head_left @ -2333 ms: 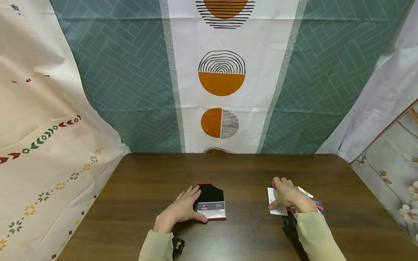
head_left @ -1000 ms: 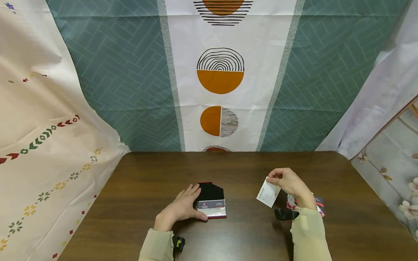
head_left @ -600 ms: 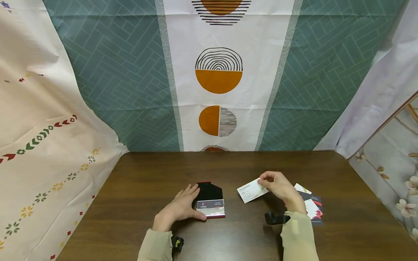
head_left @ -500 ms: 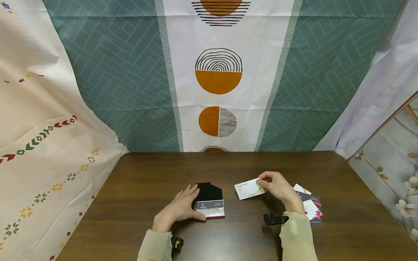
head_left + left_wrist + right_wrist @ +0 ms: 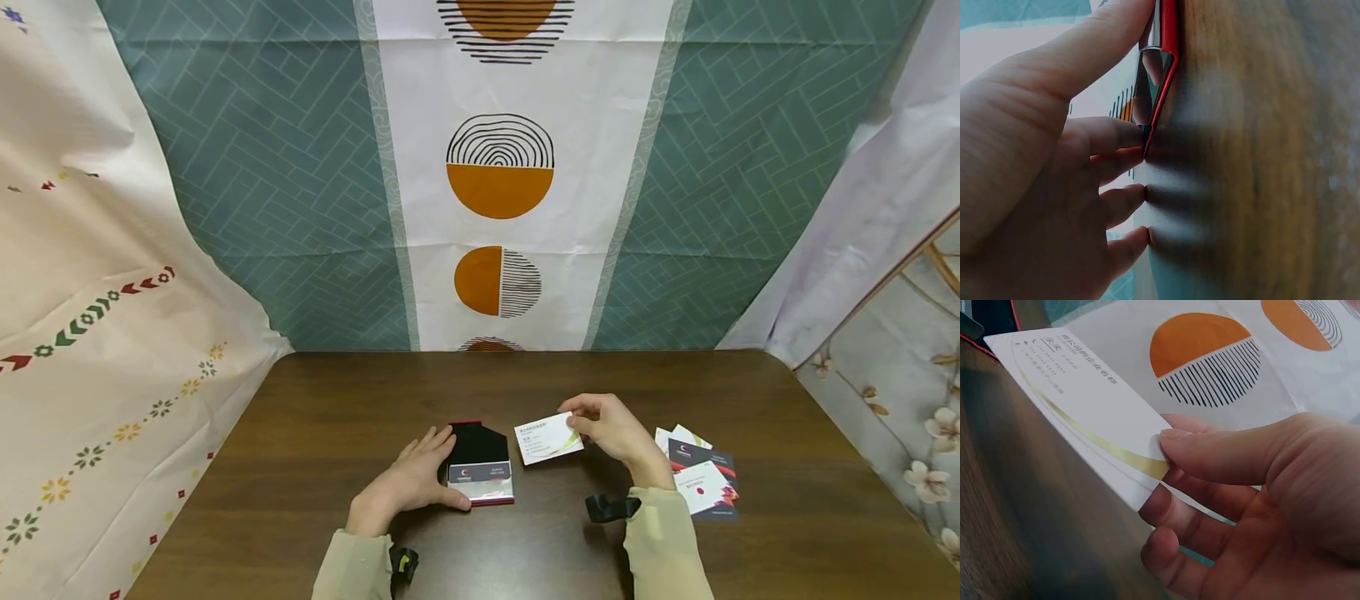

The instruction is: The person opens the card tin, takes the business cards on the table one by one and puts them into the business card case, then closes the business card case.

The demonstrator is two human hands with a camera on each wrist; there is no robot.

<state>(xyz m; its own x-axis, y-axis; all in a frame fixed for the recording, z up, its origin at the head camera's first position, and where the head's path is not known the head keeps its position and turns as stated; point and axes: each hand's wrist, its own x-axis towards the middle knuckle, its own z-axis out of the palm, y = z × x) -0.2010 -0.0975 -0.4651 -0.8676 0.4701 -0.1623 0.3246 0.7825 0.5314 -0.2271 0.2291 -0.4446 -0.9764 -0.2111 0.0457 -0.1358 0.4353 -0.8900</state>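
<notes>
My right hand pinches a white business card between thumb and fingers, raised above the table. In the right wrist view, the card shows printed text and a yellow-green curved stripe. An opened card case with a black flap, red edges and a silvery front lies left of the card. A dark card shows in it. My left hand rests at the case's left side with fingers spread. Its thumb touches the near edge, and in the left wrist view several fingertips touch the table.
Several business cards, white and dark with red, lie overlapping on the brown table at the right. Patterned cloth hangs behind the table, with more cloth at both sides. A black strap device sits at each wrist.
My right hand has lifted the white card from the pile at the right and carried it left, turning it, to beside the case. My left hand has stayed at the case.
</notes>
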